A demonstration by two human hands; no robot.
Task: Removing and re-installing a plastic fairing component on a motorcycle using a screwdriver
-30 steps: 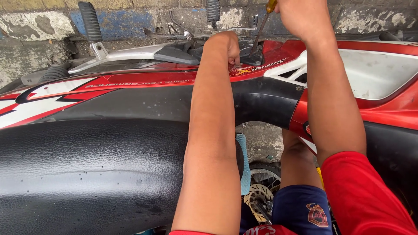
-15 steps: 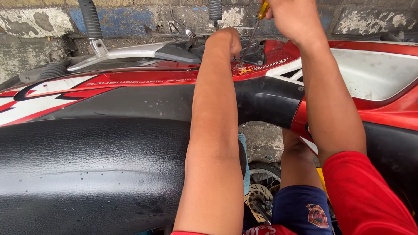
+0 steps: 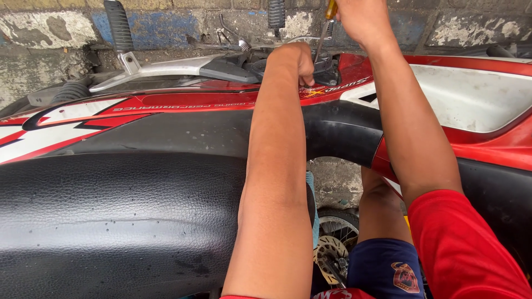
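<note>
Screwdriver (image 3: 324, 30) stands gripped in right hand (image 3: 360, 19), tip beside curled left hand (image 3: 293, 61) on red fairing (image 3: 221, 99).

Soft, even daylight fills the view, with no single strong source to be made out. The black motorcycle seat (image 3: 111, 221) carries a broad dull sheen across its grain, brightest toward its near edge. Beyond the seat, the white side panel (image 3: 471, 99) is pale but not blown out, and the red fairing (image 3: 183, 102) shows thin highlights along its ridges. Below the seat's right end the gap around the brake disc (image 3: 332, 252) lies in deep shadow. Focus is sharp throughout; the screwdriver (image 3: 324, 33) is slightly soft. Edges bend a little, wide-angle.
</note>
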